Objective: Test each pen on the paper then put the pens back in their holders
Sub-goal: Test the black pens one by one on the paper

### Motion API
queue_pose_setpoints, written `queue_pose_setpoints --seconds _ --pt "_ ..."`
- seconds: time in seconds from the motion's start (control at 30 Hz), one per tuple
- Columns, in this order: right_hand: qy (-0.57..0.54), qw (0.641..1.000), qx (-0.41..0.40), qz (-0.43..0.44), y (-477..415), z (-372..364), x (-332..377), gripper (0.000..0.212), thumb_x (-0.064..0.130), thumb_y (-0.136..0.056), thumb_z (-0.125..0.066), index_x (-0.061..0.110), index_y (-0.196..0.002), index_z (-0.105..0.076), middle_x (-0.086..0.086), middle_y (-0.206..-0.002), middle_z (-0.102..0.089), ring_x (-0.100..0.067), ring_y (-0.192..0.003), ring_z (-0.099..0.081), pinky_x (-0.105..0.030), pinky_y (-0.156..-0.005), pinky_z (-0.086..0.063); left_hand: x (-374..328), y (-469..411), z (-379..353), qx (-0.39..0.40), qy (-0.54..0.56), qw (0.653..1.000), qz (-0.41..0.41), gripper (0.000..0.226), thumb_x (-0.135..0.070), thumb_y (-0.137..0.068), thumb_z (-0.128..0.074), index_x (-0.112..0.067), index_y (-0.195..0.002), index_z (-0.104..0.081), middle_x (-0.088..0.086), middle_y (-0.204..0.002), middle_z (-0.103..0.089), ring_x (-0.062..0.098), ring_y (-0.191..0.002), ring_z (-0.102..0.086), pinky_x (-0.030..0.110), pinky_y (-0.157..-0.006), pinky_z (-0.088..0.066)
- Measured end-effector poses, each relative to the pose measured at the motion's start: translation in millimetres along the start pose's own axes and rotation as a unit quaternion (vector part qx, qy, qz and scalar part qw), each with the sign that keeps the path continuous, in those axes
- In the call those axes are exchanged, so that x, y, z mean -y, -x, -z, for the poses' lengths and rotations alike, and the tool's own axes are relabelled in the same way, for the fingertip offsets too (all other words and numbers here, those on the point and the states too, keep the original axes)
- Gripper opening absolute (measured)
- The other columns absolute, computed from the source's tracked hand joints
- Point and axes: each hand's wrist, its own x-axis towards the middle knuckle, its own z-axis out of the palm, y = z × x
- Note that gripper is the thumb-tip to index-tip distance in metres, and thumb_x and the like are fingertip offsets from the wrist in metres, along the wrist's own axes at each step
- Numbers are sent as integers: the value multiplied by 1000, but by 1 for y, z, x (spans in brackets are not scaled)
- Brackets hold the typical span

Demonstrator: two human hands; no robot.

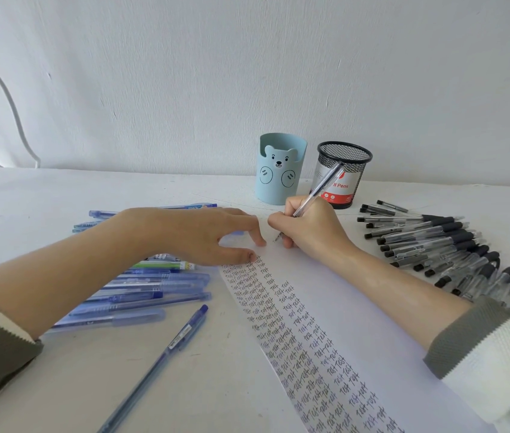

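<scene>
My right hand (311, 228) grips a clear pen (319, 190), its tip down on the white paper (372, 323) near the sheet's far end. Columns of the handwritten word "test" fill the paper's left side. My left hand (203, 234) rests with spread fingers on the paper's top left corner and holds nothing. A pale blue bear holder (278, 179) and a black mesh holder (345, 178) stand behind the hands. Both look empty of pens.
Several blue pens (141, 295) lie in a heap on the left, partly under my left arm, with one blue pen (166, 354) apart in front. Several clear black-capped pens (435, 242) lie in a row on the right. A white wall stands close behind.
</scene>
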Motion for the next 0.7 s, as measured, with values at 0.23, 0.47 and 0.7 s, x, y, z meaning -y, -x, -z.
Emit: queue_pose_setpoints --seconds 0.23,0.47,0.7 --pt "2 1000 0 12 0 0 -1 33 17 -73 -66 19 -48 -45 -1 -43 -58 -13 -44 -51 -28 -56 -43 2 -2 -1 -10 8 1000 -5 50 -58 -89 -52 -31 -130 -56 -8 -141 -49 11 -132 -42 37 -112 -32" --pt "2 1000 -2 16 1 2 0 34 14 -75 -65 18 -49 -44 -1 -42 -57 -11 -43 -51 -25 -54 -42 2 -2 -1 -13 0 1000 -12 44 -50 -90 -53 -32 -130 -57 -8 -141 -49 10 -131 -43 36 -111 -32" --pt "-10 1000 -4 15 1 2 0 33 12 -75 -65 16 -50 -44 -2 -43 -57 -12 -43 -52 -24 -54 -42 8 -4 0 17 13 999 -32 37 -50 -92 -52 -41 -128 -52 -9 -144 -43 8 -134 -38 36 -115 -28"
